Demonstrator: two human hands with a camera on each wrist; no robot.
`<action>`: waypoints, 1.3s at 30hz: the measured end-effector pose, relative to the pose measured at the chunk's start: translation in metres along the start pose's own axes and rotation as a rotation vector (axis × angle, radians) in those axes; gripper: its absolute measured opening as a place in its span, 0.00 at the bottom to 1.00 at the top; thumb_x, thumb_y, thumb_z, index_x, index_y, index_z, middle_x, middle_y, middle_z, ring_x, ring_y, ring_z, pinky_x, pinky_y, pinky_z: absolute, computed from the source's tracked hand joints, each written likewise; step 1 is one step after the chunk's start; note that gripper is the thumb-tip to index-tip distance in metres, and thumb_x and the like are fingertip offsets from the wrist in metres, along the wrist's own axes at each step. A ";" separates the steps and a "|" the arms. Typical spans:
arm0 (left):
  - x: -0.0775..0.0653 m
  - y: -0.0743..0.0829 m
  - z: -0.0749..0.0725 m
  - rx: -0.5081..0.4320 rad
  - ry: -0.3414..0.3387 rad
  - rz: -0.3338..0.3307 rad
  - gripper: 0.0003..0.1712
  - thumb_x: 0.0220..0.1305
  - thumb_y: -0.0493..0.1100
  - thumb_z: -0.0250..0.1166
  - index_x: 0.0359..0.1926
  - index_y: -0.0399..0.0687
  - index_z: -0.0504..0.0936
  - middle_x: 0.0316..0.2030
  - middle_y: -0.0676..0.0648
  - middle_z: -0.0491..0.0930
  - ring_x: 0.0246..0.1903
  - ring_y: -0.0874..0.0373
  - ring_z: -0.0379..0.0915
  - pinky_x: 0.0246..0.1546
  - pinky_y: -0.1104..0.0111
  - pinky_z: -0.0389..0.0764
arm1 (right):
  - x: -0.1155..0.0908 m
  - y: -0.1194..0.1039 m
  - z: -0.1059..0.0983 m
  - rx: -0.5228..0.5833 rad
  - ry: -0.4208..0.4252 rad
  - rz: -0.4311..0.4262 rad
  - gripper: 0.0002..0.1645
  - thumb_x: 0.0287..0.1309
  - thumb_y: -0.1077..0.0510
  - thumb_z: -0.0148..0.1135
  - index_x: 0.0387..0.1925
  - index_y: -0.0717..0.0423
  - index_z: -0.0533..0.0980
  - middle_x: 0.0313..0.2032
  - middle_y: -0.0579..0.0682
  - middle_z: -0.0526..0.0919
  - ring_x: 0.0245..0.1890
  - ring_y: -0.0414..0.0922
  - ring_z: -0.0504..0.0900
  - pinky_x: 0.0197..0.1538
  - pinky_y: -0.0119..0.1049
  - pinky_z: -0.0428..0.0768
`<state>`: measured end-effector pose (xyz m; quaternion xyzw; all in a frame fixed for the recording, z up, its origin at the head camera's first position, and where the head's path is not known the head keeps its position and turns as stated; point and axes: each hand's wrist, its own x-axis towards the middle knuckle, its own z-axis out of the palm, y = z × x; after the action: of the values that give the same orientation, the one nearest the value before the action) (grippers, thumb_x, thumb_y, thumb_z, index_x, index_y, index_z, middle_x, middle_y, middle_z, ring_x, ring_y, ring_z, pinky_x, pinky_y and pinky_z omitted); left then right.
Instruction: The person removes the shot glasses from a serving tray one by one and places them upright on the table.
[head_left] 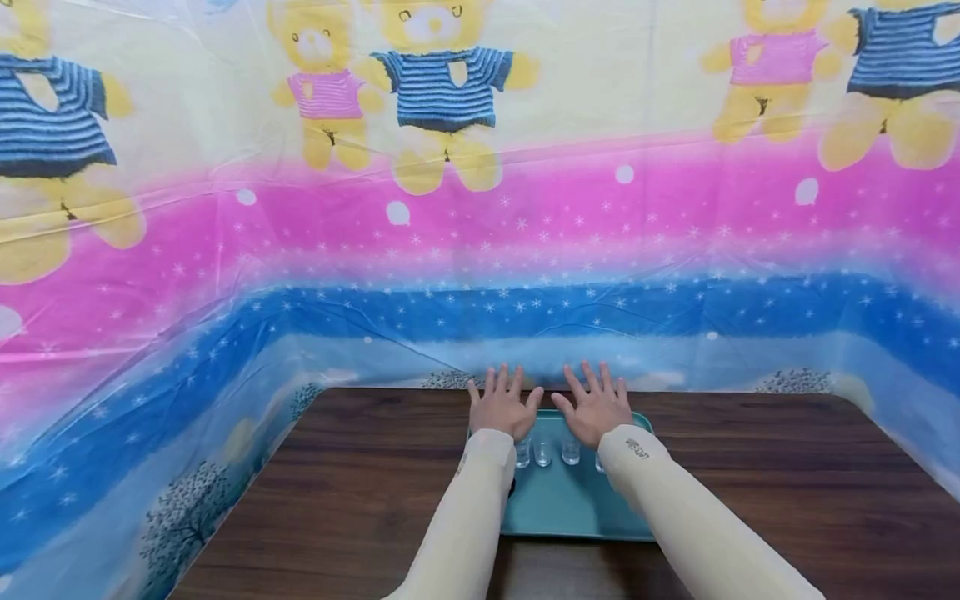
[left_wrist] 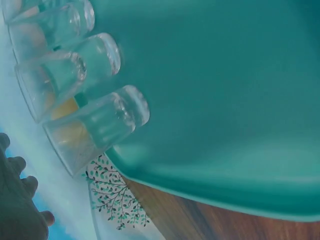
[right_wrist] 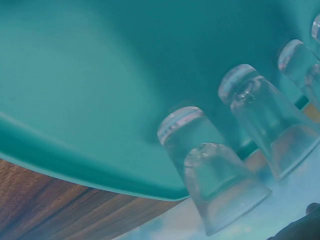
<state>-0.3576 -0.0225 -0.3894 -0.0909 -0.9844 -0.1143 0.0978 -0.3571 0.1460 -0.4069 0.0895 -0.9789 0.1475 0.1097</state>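
Both hands are held out side by side with fingers spread, holding nothing. My left hand (head_left: 504, 411) covers part of the far left side of a teal tray (head_left: 573, 510), and my right hand (head_left: 597, 412) covers part of its far right. Several small clear glasses stand upright in a row on the tray, among them one glass (head_left: 542, 452) left of the gap between the hands and another glass (head_left: 571, 451) by the right wrist. The left wrist view shows an end glass (left_wrist: 102, 127) near the tray's edge; the right wrist view shows another end glass (right_wrist: 210, 167). Whether either hand touches a glass is hidden.
The tray lies on a dark brown wooden table (head_left: 375, 492). A printed cloth (head_left: 465, 317) with bears and snowflakes hangs behind the table and along its sides. A small dark object (head_left: 512, 488) shows beside the left sleeve.
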 end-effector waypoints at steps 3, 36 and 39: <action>-0.001 0.000 0.001 -0.005 0.006 0.005 0.36 0.71 0.65 0.35 0.74 0.56 0.52 0.72 0.46 0.47 0.71 0.48 0.38 0.65 0.47 0.38 | -0.001 0.001 -0.001 0.001 0.001 -0.003 0.37 0.70 0.37 0.36 0.73 0.49 0.51 0.72 0.59 0.46 0.70 0.61 0.36 0.65 0.60 0.35; -0.021 -0.121 0.016 -0.572 -0.231 -0.029 0.23 0.70 0.39 0.53 0.63 0.36 0.67 0.35 0.45 0.74 0.29 0.53 0.69 0.30 0.60 0.69 | -0.067 0.102 -0.018 0.146 -0.026 -0.299 0.27 0.61 0.48 0.61 0.58 0.55 0.70 0.49 0.50 0.73 0.49 0.48 0.73 0.49 0.52 0.72; -0.023 -0.123 0.017 -0.579 -0.243 -0.010 0.20 0.69 0.37 0.54 0.60 0.35 0.70 0.33 0.47 0.73 0.28 0.55 0.67 0.31 0.62 0.67 | -0.067 0.103 -0.018 0.144 -0.012 -0.324 0.22 0.61 0.53 0.62 0.55 0.55 0.72 0.43 0.47 0.73 0.43 0.44 0.72 0.44 0.48 0.73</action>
<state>-0.3630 -0.1395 -0.4358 -0.1232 -0.9159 -0.3786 -0.0512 -0.3112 0.2581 -0.4338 0.2547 -0.9391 0.1971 0.1197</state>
